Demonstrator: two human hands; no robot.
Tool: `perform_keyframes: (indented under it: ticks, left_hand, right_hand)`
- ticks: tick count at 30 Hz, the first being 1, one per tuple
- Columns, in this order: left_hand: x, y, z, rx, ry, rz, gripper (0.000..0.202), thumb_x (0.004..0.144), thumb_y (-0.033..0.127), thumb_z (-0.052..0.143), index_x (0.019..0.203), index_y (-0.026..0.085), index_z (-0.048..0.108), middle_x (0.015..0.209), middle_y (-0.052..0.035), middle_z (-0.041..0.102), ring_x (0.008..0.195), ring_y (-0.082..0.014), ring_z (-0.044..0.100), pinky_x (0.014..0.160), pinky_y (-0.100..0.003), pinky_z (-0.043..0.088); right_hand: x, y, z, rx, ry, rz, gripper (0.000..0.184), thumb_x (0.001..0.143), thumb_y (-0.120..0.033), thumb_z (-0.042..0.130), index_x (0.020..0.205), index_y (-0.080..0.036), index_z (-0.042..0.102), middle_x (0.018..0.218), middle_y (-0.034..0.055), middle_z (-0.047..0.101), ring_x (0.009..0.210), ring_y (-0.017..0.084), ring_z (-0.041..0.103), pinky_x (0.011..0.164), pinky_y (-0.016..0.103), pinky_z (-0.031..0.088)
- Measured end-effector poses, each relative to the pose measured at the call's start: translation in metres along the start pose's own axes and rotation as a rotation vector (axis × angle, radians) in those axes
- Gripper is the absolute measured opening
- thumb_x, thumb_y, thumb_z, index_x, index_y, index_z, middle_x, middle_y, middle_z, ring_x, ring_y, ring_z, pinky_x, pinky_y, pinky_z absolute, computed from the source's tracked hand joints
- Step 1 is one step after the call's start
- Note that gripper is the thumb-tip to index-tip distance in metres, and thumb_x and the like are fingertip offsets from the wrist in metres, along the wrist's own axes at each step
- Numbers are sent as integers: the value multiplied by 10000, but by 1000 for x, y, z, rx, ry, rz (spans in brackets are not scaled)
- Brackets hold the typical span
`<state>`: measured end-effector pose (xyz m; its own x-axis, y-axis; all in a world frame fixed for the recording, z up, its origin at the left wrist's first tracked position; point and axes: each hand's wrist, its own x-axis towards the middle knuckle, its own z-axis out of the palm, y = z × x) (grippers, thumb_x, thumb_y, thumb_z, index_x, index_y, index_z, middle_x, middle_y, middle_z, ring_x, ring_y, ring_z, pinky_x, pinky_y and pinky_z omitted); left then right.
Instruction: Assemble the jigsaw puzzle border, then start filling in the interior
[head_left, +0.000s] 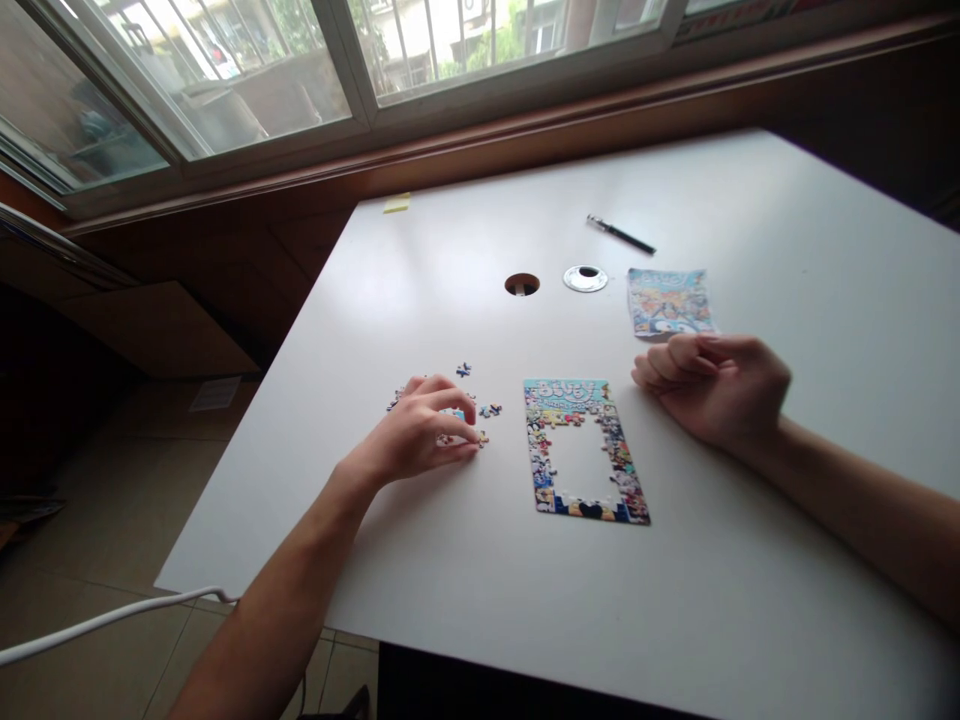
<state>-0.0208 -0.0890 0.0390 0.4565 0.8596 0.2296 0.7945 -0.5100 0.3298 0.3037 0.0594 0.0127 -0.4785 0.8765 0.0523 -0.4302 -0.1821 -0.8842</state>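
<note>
A partly built jigsaw puzzle (pixel 585 450) lies on the white table (pixel 750 540); its colourful border is joined and the middle is bare. Several loose puzzle pieces (pixel 480 405) lie to its left. My left hand (pixel 420 435) rests on those pieces with fingertips pinched together on one small piece. My right hand (pixel 712 385) rests on the table just right of the puzzle's top edge, curled into a loose fist with nothing showing in it. A small printed reference picture (pixel 670 301) lies just beyond my right hand.
A black pen (pixel 621 235) lies farther back. A round cable hole (pixel 522 284) and its loose silver cap (pixel 585 278) sit mid-table. A yellow sticky note (pixel 397 203) is at the far left corner. A white cable (pixel 105 620) runs below the table's left edge.
</note>
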Motion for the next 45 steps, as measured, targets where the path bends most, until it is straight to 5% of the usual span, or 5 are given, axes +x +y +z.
perform_keyframes:
  ticks: [7, 14, 23, 38, 45]
  left_hand:
    - [-12, -6, -32, 4, 19, -173, 40, 824, 262, 728, 863, 267, 734, 1100, -32, 655, 1113, -237, 520, 1056, -438, 367]
    - [-9, -3, -21, -53, -185, -174, 293, 732, 399, 831, 968, 283, 702, 1190, -43, 596, 1164, -267, 472, 1084, -476, 348]
    - [-13, -7, -32, -62, -114, -186, 146, 821, 273, 737, 963, 307, 749, 1216, -45, 583, 1195, -266, 462, 1070, -462, 388]
    - [1, 12, 7, 13, -101, -58, 88, 945, 300, 624, 974, 274, 703, 1159, -54, 652, 1132, -255, 502, 999, -444, 354]
    - [8, 14, 25, -52, 144, -5, 171, 984, 187, 517, 977, 206, 687, 975, -73, 687, 877, -172, 621, 811, -334, 498]
  right_hand:
    - [1, 1, -4, 7, -37, -6, 362, 786, -335, 505, 523, -201, 295, 504, -19, 176, 497, 137, 193, 553, 384, 145]
    - [0, 1, -3, -9, -26, -3, 357, 789, -333, 492, 522, -202, 294, 504, -19, 182, 500, 138, 187, 557, 386, 150]
    - [0, 0, -2, -20, -28, -3, 361, 784, -333, 493, 519, -201, 286, 504, -19, 172, 496, 138, 190, 557, 382, 151]
    - [1, 3, -3, -8, -69, -25, 381, 790, -344, 526, 514, -207, 301, 495, -31, 205, 490, 128, 209, 528, 339, 193]
    - [1, 10, -2, -154, -92, -134, 403, 828, -334, 501, 515, -218, 274, 497, -35, 209, 487, 133, 209, 519, 332, 200]
